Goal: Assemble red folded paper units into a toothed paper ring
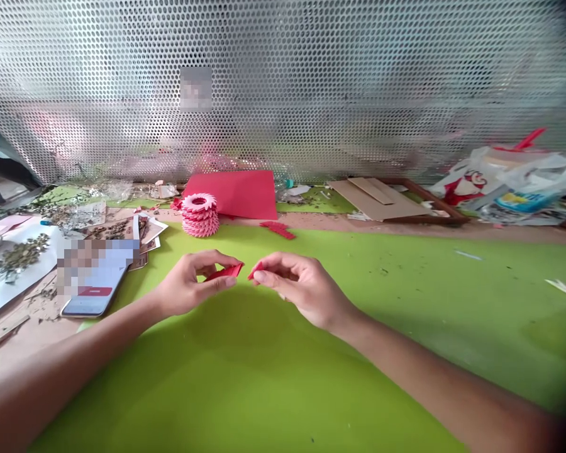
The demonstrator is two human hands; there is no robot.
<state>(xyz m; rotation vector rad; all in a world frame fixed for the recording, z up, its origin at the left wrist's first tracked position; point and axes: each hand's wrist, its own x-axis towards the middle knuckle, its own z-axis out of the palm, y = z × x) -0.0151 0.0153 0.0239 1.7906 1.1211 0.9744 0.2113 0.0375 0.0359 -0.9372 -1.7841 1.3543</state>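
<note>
Reading this as a fitting step, I'd judge | left hand grip narrow on red folded strip; right hand grip narrow on small red piece, ends apart over smooth green-topped table | next move calls for aligning edges, light pressure | paper-like folds; spiky pink-and-white ring stack behind, plain red sheet beyond

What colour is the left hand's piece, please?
The piece is red, clearest in the head view.
</note>
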